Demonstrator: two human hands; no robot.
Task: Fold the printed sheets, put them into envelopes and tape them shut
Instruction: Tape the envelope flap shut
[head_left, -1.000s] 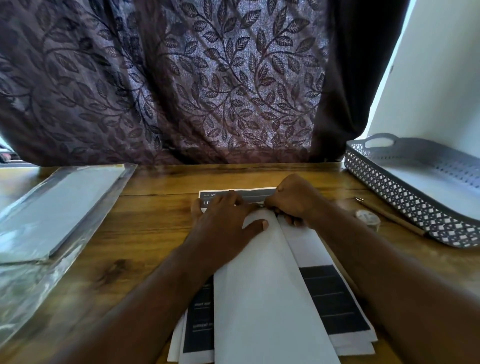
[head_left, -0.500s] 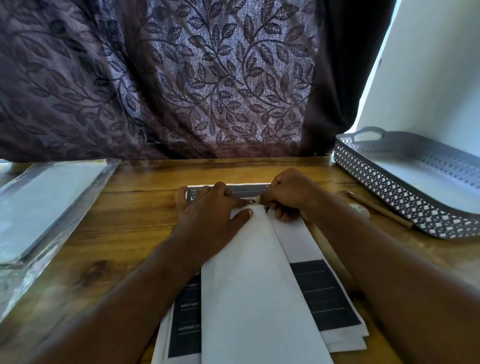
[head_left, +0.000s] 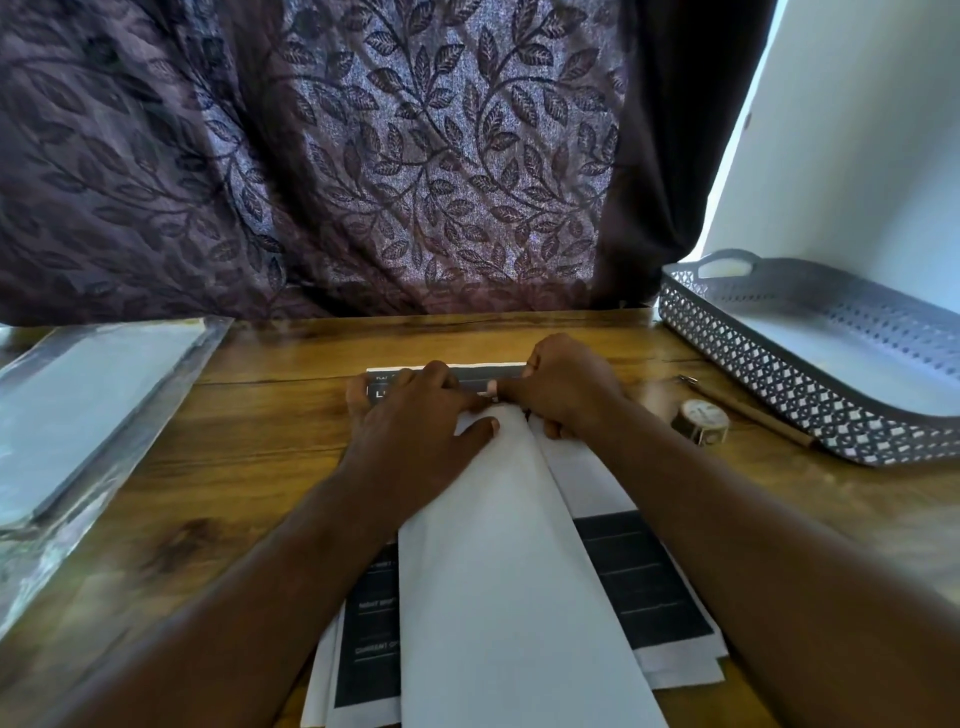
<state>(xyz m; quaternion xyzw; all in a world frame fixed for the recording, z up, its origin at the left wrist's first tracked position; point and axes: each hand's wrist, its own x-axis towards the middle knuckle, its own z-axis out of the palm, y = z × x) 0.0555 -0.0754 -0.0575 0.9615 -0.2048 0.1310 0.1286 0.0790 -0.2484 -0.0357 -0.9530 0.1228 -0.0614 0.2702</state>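
Note:
A stack of printed sheets (head_left: 644, 587) with dark bands lies lengthwise on the wooden table (head_left: 234, 467) in front of me. On top lies a long white folded sheet (head_left: 509, 571), narrowing toward its far end. My left hand (head_left: 415, 431) presses down on that far end, thumb spread along the paper's left edge. My right hand (head_left: 566, 387) is curled, pinching the same tip from the right, and its fingertips meet those of the left hand. A small roll of tape (head_left: 701, 420) stands on the table just right of my right wrist.
A clear plastic pack of white envelopes (head_left: 88, 405) lies at the left edge. A grey perforated tray (head_left: 810, 395) sits at the right, with a thin brown pen (head_left: 753, 410) beside it. A leaf-patterned curtain (head_left: 415, 182) hangs close behind the table.
Both hands stay on the far tip of the folded sheet, and the right fingertips have closed in on the left ones. The tape roll has come into clear view.

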